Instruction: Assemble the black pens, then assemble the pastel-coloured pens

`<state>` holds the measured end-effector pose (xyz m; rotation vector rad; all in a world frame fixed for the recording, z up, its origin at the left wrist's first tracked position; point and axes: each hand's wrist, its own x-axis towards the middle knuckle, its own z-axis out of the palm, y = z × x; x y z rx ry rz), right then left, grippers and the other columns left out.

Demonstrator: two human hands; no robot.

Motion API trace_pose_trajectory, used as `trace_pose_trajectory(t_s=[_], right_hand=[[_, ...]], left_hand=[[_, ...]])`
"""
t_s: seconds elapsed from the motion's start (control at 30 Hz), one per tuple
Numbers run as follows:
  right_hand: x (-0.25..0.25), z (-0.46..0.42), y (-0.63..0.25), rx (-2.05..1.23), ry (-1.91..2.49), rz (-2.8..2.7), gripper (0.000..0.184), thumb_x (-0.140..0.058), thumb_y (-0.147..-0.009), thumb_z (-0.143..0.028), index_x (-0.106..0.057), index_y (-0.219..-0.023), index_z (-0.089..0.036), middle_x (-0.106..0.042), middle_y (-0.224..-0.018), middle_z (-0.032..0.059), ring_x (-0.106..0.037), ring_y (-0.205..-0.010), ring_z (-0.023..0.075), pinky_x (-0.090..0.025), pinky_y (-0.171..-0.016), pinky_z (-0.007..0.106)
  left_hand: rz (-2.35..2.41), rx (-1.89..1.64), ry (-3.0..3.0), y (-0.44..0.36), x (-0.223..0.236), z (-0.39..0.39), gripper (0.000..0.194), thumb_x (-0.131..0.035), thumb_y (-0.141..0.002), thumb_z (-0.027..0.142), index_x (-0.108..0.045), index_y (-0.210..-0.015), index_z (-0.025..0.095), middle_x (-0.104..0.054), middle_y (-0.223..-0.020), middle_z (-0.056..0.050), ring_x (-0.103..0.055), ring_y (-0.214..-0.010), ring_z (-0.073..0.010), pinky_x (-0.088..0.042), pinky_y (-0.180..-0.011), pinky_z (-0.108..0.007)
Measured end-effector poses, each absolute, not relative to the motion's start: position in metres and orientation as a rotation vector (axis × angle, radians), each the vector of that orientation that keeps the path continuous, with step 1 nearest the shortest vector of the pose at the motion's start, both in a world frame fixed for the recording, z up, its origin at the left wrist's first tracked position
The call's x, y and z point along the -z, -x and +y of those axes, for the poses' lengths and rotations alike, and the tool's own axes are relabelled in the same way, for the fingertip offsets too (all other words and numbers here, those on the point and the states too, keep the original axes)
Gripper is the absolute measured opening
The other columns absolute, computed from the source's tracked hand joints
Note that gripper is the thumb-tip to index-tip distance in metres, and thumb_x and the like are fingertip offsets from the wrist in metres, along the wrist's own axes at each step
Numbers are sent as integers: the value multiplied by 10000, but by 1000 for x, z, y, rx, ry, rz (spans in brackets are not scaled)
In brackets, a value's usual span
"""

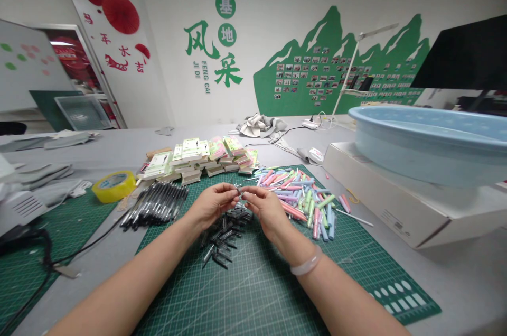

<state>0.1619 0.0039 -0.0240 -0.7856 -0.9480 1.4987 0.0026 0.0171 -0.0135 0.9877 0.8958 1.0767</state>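
My left hand (pixel 216 203) and my right hand (pixel 266 209) meet fingertip to fingertip over the green cutting mat (pixel 253 294). Both are closed in a pinch around something small and shiny, too small and too covered by the fingers to name. Right below them is a loose pile of short black and clear pen parts (pixel 225 235). To the left, black pens (pixel 156 204) with clear barrels lie side by side in a heap. Beside my right hand spreads a heap of pastel pen-like tubes (pixel 312 201) in pink, blue, green and purple.
Small white-and-green boxes (pixel 192 154) are stacked behind the hands. A roll of yellow tape (pixel 113 187) lies to the left, near a black cable. At right, a blue basin (pixel 428 140) rests on a white carton (pixel 396 209). Grey cloth (pixel 261 126) lies at the back.
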Motion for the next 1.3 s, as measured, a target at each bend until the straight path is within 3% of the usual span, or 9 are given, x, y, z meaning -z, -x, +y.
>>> trace_pose_trajectory(t_s=[0.2, 0.33, 0.5, 0.8, 1.07, 1.3], right_hand=[[25, 2, -161, -1531, 753, -953, 250, -743, -618, -255, -713, -849, -165, -695, -883, 53, -612, -735, 131, -452, -643, 236], [25, 3, -162, -1535, 753, -909, 222, -743, -616, -231, -721, -826, -160, -699, -851, 50, -600, -710, 118, -435, -616, 216], [26, 3, -163, -1523, 776, -867, 227, -758, -605, -215, -728, -823, -158, -701, -830, 46, -603, -742, 119, -444, -652, 214], [27, 2, -159, -1607, 635, -807, 234, -797, -562, -191, -726, -775, -127, -706, -816, 65, -637, -776, 155, -477, -848, 317], [29, 4, -161, -1547, 668, -844, 201, -775, -589, -184, -724, -774, -125, -705, -810, 66, -642, -786, 162, -482, -836, 317], [29, 4, -161, -1518, 695, -834, 202, -763, -600, -183, -711, -791, -143, -689, -826, 47, -628, -771, 140, -484, -800, 288]], left_hand=[[907, -1009, -915, -8, 18, 13, 226, -717, -713, 219, -552, -852, 149, -637, -698, 0, -623, -605, -78, -526, -610, -190], [951, -1088, -1199, -9, 14, 9, 281, -698, -726, 286, -543, -940, 192, -667, -801, -18, -640, -752, -139, -512, -715, -274], [1046, -1275, -1613, -11, 8, 8, 255, -670, -734, 300, -639, -958, 181, -659, -914, -40, -583, -888, -167, -437, -830, -278], [1027, -1289, -1590, -10, 11, 11, 199, -668, -729, 302, -660, -873, 165, -647, -903, -42, -564, -885, -175, -430, -816, -275], [992, -1141, -1441, -9, 11, 10, 274, -686, -693, 267, -593, -931, 169, -614, -848, -31, -579, -767, -162, -476, -621, -254], [1041, -1190, -1549, -5, 7, 12, 290, -681, -681, 208, -630, -964, 172, -626, -717, 1, -572, -686, -129, -439, -674, -244]])
